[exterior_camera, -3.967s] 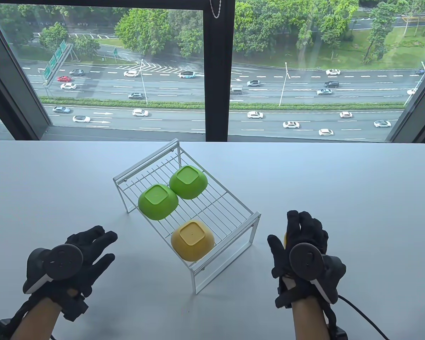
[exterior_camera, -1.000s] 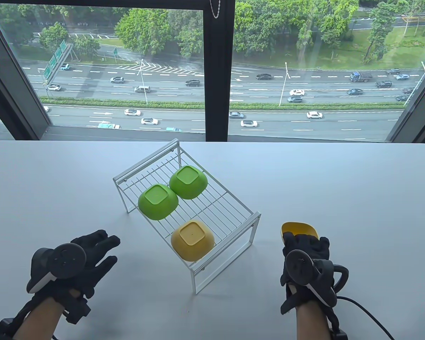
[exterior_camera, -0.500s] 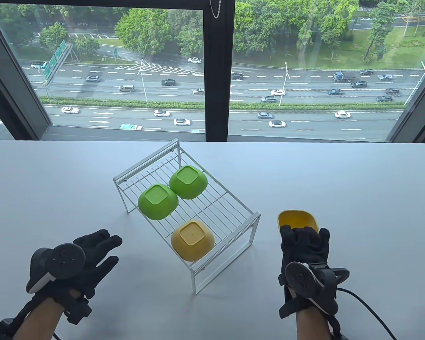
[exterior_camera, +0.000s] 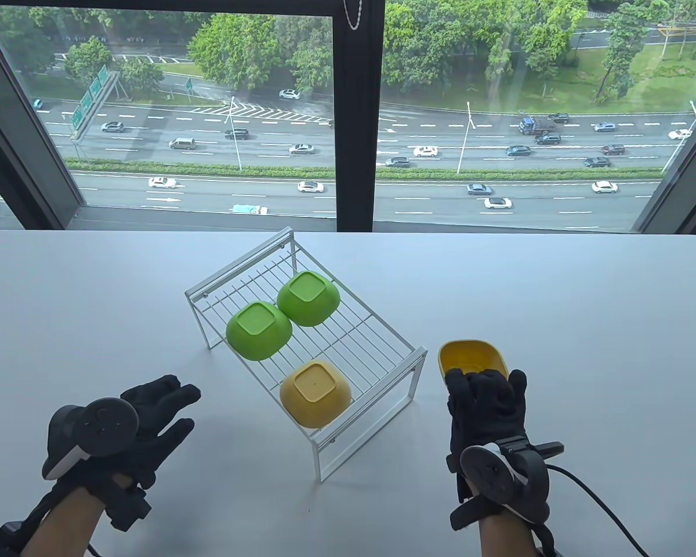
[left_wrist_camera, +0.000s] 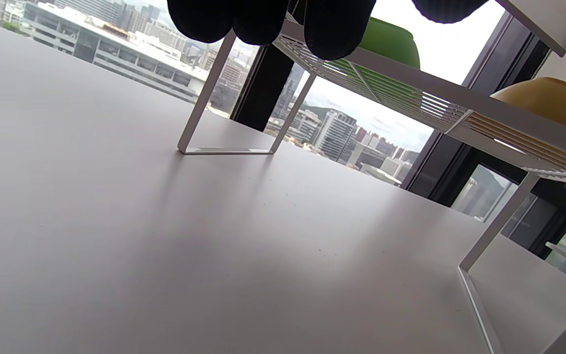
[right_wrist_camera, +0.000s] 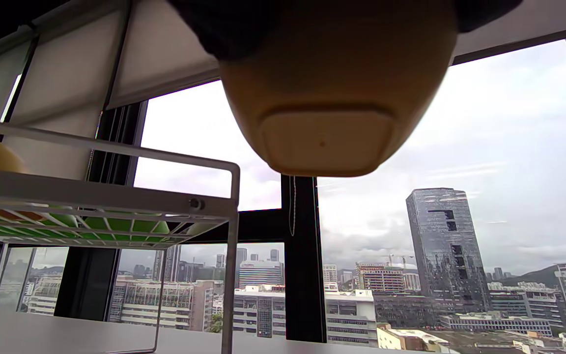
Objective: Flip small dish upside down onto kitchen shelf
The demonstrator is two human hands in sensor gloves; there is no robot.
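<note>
A small yellow dish [exterior_camera: 473,358] is being held in the air by the right hand [exterior_camera: 487,406], just to the right of the white wire kitchen shelf [exterior_camera: 383,354] and apart from it. The dish is being gripped at its near edge, with the gloved fingers [exterior_camera: 501,386] curled over the rim; its hollow is being shown toward the table camera, while its flat square base [right_wrist_camera: 326,140] is being shown to the right wrist camera, so it is judged to be tilted and not yet inverted. The carry-and-turn step appears to be in hand. The next move is judged to call for the dish being rolled fully over and brought leftward to the bare wires at the shelf's right side, then lowered rim-down without the other dishes being knocked.

Three dishes are already being borne upside down by the shelf: a yellow dish [exterior_camera: 315,393] at the near end and two green dishes [exterior_camera: 258,329] [exterior_camera: 308,298] farther back, touching each other. The left hand [exterior_camera: 122,432] is being kept low over the white table [exterior_camera: 586,301], left of the shelf, with fingers spread and nothing held. No brand, label or legible writing is being shown on the dishes or shelf.
</note>
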